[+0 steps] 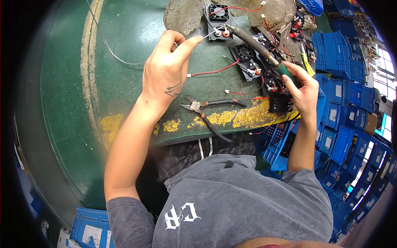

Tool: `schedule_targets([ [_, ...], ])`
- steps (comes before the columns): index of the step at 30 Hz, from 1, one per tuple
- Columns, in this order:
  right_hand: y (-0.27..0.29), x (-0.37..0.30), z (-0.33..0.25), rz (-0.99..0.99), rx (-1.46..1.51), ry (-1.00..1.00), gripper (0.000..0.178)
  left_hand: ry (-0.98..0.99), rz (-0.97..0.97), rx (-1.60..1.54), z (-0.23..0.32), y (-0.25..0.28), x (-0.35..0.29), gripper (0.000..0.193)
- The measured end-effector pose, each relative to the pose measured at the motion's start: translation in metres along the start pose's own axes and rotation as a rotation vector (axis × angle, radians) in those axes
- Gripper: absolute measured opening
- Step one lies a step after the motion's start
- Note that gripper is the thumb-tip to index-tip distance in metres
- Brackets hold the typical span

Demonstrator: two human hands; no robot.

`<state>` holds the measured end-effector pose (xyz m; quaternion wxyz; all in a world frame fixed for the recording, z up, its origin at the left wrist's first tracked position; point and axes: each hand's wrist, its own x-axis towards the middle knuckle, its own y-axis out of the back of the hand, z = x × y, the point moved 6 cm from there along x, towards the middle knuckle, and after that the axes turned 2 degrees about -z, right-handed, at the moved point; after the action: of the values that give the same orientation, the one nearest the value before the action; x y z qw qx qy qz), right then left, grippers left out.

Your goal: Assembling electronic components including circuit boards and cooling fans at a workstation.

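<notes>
In my right hand (304, 89) is a soldering iron (257, 46), gripped by its green handle. Its tip reaches the terminals (222, 32) of a black fan module (218, 13) at the far middle of the bench. My left hand (167, 68) pinches a thin strand of solder wire (124, 63), whose end meets the same terminals beside the iron's tip. The strand trails back from my fingers toward the upper left. Nearer to me, a second fan module (244, 52) with a red lead lies next to several others. Diagonal cutters (198, 107) lie with jaws apart near the bench's front edge.
A green bench top (120, 91) with worn yellow paint spans the view. More fan modules (298, 25) and a yellow-handled tool (307, 60) crowd the right side. Blue bins (337, 53) are stacked beyond the right edge. A blue crate (89, 225) sits at lower left.
</notes>
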<state>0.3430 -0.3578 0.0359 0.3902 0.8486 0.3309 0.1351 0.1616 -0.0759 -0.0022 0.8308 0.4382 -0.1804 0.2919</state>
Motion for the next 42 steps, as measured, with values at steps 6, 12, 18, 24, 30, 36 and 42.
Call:
schedule_targets([
  [6, 0.0, -0.002, 0.0, 0.013, -0.009, 0.011, 0.035, -0.009, 0.01, 0.0, 0.001, 0.0, 0.001, 0.037],
  [12, -0.001, -0.004, -0.008, 0.033, -0.046, 0.025, 0.035, -0.015, 0.012, 0.001, 0.002, 0.0, 0.001, 0.037],
  [18, 0.0, -0.007, -0.021, 0.083, -0.149, 0.102, 0.036, 0.002, 0.017, 0.008, 0.002, 0.002, 0.001, 0.038],
  [24, -0.001, -0.007, -0.02, 0.103, -0.132, 0.059, 0.036, 0.017, -0.018, 0.0, 0.001, 0.001, 0.0, 0.038],
  [30, 0.004, -0.007, -0.017, 0.089, -0.052, 0.025, 0.035, 0.01, -0.01, 0.01, -0.002, 0.0, -0.001, 0.038],
  [36, 0.012, -0.002, -0.027, 0.085, -0.143, 0.115, 0.036, 0.018, -0.015, 0.029, -0.001, 0.0, -0.001, 0.039],
  [42, 0.015, 0.007, -0.041, 0.046, -0.253, 0.199, 0.036, 0.025, -0.018, 0.042, -0.002, 0.001, -0.001, 0.039],
])
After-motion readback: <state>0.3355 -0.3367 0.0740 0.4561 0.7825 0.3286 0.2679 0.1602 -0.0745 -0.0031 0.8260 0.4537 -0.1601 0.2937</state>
